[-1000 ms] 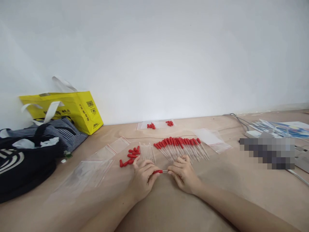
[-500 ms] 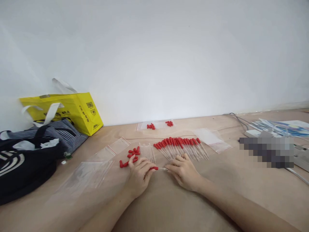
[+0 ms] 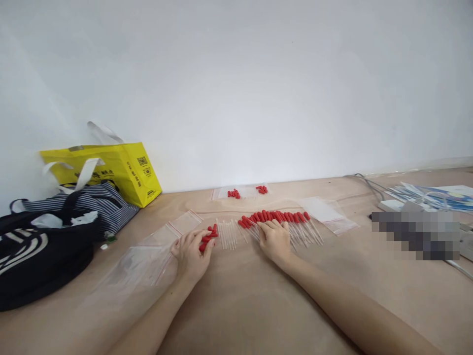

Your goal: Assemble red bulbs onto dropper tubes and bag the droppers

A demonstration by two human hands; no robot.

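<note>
Red rubber bulbs (image 3: 209,238) lie in a small pile at the left, partly covered by my left hand (image 3: 191,255). That hand's fingers are apart, the thumb beside the bulbs, with none visibly gripped. Bare clear pipette tubes (image 3: 226,234) lie side by side just right of the pile. Farther right, red-capped droppers (image 3: 295,217) form a fanned row, bulbs toward the wall. My right hand (image 3: 275,242) is over the row's left half, fingers bent and pressed together on a dropper (image 3: 253,230); its fingertips partly hide the tubes beneath.
Clear zip bags (image 3: 142,259) lie left of the pile. Another bag (image 3: 327,213) is right of the row. Red bulbs (image 3: 234,194) rest on a bag by the wall. A yellow bag (image 3: 135,172) and black bag (image 3: 48,261) stand left; papers (image 3: 424,197) and a cable (image 3: 369,185) are right.
My hands have parted. The left let go of the red bulb end and moved left to the loose bulbs; the right carried the dropper up to the row. The view shifted slightly.
</note>
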